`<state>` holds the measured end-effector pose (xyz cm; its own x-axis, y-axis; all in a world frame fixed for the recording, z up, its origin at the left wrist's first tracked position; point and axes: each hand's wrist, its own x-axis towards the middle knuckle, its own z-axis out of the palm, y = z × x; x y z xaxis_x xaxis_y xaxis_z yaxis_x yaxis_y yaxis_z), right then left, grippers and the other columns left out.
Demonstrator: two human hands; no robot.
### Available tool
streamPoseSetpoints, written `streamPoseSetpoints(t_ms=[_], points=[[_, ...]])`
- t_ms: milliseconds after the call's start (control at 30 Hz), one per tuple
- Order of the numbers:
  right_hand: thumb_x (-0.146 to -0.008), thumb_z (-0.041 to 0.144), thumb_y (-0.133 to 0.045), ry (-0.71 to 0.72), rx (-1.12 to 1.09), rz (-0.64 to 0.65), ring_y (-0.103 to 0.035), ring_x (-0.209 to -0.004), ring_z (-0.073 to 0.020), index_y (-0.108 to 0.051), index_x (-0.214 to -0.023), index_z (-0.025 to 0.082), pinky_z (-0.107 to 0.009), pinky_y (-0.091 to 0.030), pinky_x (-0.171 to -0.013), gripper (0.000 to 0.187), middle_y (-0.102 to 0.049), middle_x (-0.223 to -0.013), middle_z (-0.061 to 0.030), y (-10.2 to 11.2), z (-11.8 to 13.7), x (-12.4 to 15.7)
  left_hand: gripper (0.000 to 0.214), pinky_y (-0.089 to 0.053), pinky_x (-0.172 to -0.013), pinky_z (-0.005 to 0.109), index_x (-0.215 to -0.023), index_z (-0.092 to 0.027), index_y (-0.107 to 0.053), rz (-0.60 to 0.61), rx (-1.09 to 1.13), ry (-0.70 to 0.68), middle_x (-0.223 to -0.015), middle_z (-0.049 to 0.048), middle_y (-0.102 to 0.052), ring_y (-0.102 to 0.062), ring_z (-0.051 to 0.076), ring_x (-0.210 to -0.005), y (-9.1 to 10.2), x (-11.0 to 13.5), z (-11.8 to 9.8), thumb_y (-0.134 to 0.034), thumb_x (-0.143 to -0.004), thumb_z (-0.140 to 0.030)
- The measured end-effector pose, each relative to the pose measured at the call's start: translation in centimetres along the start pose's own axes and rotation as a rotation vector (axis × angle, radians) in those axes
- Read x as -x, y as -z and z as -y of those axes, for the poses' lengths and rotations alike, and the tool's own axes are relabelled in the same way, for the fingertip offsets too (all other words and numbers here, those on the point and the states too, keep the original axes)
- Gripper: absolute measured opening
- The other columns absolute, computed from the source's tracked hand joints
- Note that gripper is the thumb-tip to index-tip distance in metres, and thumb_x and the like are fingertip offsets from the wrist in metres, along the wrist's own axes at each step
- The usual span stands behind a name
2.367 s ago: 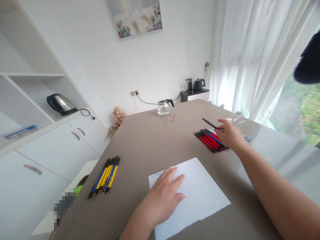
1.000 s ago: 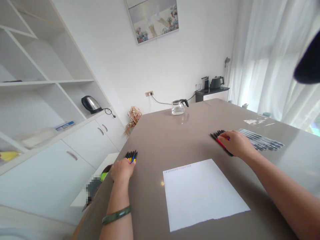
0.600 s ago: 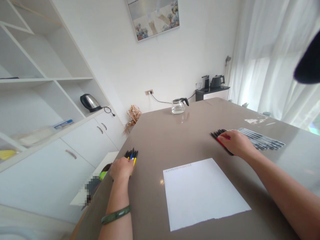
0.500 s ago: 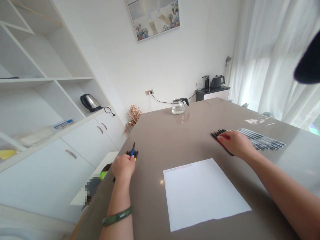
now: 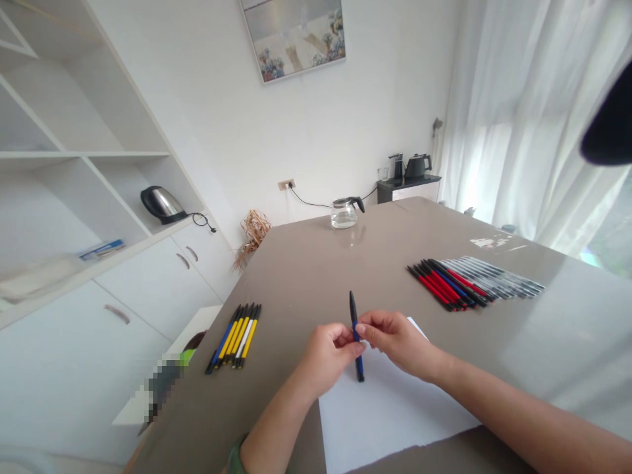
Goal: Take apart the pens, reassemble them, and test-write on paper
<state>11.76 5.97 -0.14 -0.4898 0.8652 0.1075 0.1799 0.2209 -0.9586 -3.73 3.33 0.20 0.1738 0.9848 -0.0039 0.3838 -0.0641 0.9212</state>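
Note:
A blue pen with black ends (image 5: 359, 365) is held nearly upright over the white sheet of paper (image 5: 395, 411). My left hand (image 5: 328, 362) pinches it from the left, around its lower half. From the other side my right hand (image 5: 397, 342) grips it a little higher, thumb and fingers closed on the barrel. The sheet lies beneath both hands, its far edge mostly covered by them.
At left lies a row of yellow, blue and white pens (image 5: 239, 336). On the right are red and blue pens (image 5: 439, 283) beside several clear pens (image 5: 508, 280). A glass pot (image 5: 344, 216) stands near the far edge of the brown table (image 5: 316, 263).
My left hand has come from the left row to the middle with the blue pen. My right hand has left the right-hand pens and now holds the same pen.

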Motion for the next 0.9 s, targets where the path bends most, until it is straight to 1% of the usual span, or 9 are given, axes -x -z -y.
streamPoseSetpoints(t_ms=[100, 167, 267, 333, 400, 500, 633, 733, 900], points=[[-0.076, 0.039, -0.046, -0.003, 0.007, -0.006, -0.041, -0.056, -0.0085, -0.05, -0.065, 0.015, -0.021, -0.033, -0.052, 0.026, -0.046, -0.059, 0.0022, 0.2, -0.1, -0.1, 0.026, -0.029, -0.047, 0.021, -0.057, -0.014, -0.051, 0.027, 0.04, 0.011, -0.053, -0.0032, -0.048, -0.04, 0.009, -0.05, 0.0, 0.0, -0.2, -0.063, -0.061, -0.037], [-0.077, 0.04, -0.043, -0.04, -0.002, 0.004, -0.038, -0.052, -0.0075, -0.048, -0.064, 0.015, -0.02, -0.03, -0.048, 0.029, -0.044, -0.056, 0.0028, 0.5, 0.2, -0.1, 0.026, -0.03, -0.049, 0.021, -0.06, -0.014, -0.053, -0.006, 0.095, 0.01, -0.055, -0.0018, -0.05, -0.041, 0.009, -0.052, 0.2, 0.0, -0.4, -0.064, -0.061, -0.037], [-0.08, 0.042, -0.037, -0.11, -0.133, 0.179, -0.037, -0.047, -0.0067, -0.047, -0.073, 0.016, -0.02, -0.028, -0.044, 0.029, -0.052, -0.059, 0.0006, 0.9, 1.0, 0.2, 0.029, -0.034, -0.056, 0.023, -0.083, -0.014, -0.059, -0.081, 0.28, 0.009, -0.066, 0.0018, -0.056, -0.045, 0.01, -0.058, 0.8, 0.0, -0.8, -0.058, -0.068, -0.039], [-0.081, 0.042, -0.036, -0.128, -0.201, 0.331, -0.035, -0.045, -0.0062, -0.048, -0.079, 0.015, -0.02, -0.028, -0.043, 0.029, -0.055, -0.061, -0.0008, 1.0, 1.5, 0.5, 0.036, -0.035, -0.061, 0.025, -0.099, -0.014, -0.057, -0.056, 0.443, 0.005, -0.068, 0.0023, -0.055, -0.046, 0.01, -0.06, 1.1, 0.0, -0.9, -0.054, -0.073, -0.038], [-0.081, 0.042, -0.037, -0.129, -0.19, 0.399, -0.033, -0.044, -0.0058, -0.05, -0.084, 0.014, -0.019, -0.027, -0.042, 0.031, -0.054, -0.058, 0.0, 1.0, 1.7, 0.7, 0.034, -0.036, -0.061, 0.026, -0.1, -0.012, -0.057, 0.014, 0.586, -0.001, -0.061, 0.0008, -0.051, -0.046, 0.01, -0.058, 1.3, 0.0, -0.8, -0.053, -0.074, -0.035], [-0.081, 0.043, -0.036, -0.138, -0.155, 0.394, -0.032, -0.044, -0.0056, -0.054, -0.088, 0.013, -0.019, -0.026, -0.043, 0.035, -0.052, -0.058, 0.0003, 1.1, 1.6, 0.8, 0.021, -0.036, -0.059, 0.024, -0.085, -0.013, -0.061, 0.029, 0.745, -0.01, -0.056, -0.0006, -0.049, -0.047, 0.009, -0.056, 1.5, -0.2, -0.4, -0.055, -0.074, -0.029], [-0.081, 0.042, -0.037, -0.149, -0.171, 0.439, -0.033, -0.047, -0.0062, -0.057, -0.091, 0.013, -0.019, -0.026, -0.044, 0.037, -0.052, -0.057, -0.0004, 1.6, 1.4, 0.8, 0.012, -0.038, -0.062, 0.021, -0.079, -0.015, -0.062, -0.142, 0.886, -0.022, -0.075, 0.0029, -0.059, -0.05, 0.008, -0.063, 2.2, -0.4, 0.0, -0.057, -0.073, -0.024], [-0.08, 0.042, -0.038, -0.146, -0.142, 0.418, -0.034, -0.048, -0.0064, -0.059, -0.088, 0.013, -0.019, -0.026, -0.044, 0.036, -0.052, -0.058, -0.0004, 1.7, 1.3, 0.7, 0.011, -0.04, -0.065, 0.022, -0.079, -0.015, -0.062, -0.196, 0.923, -0.005, -0.082, 0.0046, -0.062, -0.053, 0.009, -0.07, 2.7, -0.6, 0.2, -0.059, -0.072, -0.023], [-0.079, 0.04, -0.041, -0.122, 0.004, 0.341, -0.037, -0.049, -0.0064, -0.061, -0.079, 0.014, -0.019, -0.031, -0.047, 0.032, -0.058, -0.065, -0.0028, 1.3, 0.7, 0.5, 0.012, -0.039, -0.058, 0.018, -0.076, -0.014, -0.063, -0.259, 0.863, 0.018, -0.075, 0.0041, -0.063, -0.053, 0.007, -0.063, 2.4, -0.9, 0.4, -0.061, -0.07, -0.024]])
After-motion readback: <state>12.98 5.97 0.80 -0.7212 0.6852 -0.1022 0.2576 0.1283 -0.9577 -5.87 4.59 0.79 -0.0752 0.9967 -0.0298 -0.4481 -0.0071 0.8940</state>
